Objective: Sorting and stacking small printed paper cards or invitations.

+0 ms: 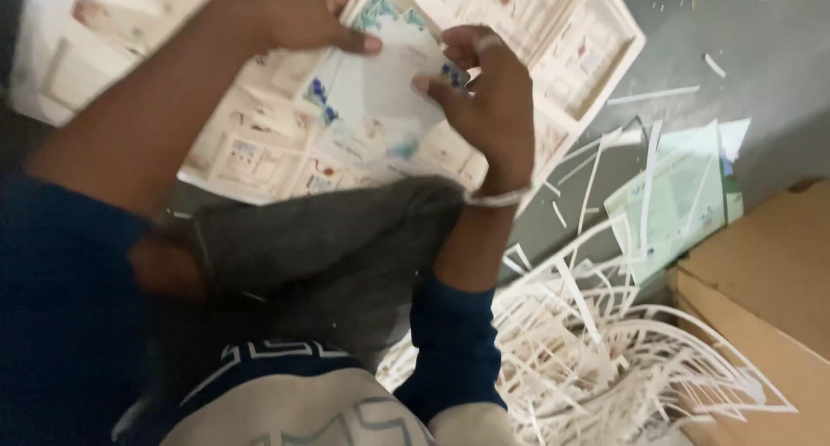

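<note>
Person sits on the floor [761, 74], both hands up on a small printed card [380, 87]. Left hand [298, 14] pinches the card's top edge, thumb on its face; right hand [484, 96] closes its grip on the card's right edge, fingers curled over. Both hands clenched on the card, nothing released.

The card sits just above a big printed sheet [285, 143], which is spread on the floor beyond the person's knee [328, 247]. The sheet shows rows of framed panels, many of them intact near the card and toward the top right, so by the look of it plenty is left to separate.

What looks done: a heap of thin white strips [596, 351] lies right of the knee, with loose offcuts scattered up toward the sheet. A pale green sheet [679, 200] lies half under the strips, beyond the heap.

Room: a cardboard box [761, 273] closes off the right side, touching the strip heap. Bare floor is open only beyond the green sheet, top right. Left of the card, the arm in a blue sleeve [60, 308] blocks the view; can't tell what lies there. The sheet's right edge runs close to the right wrist, with strips just beside it. Frame is blurred, so print details are unreadable.
</note>
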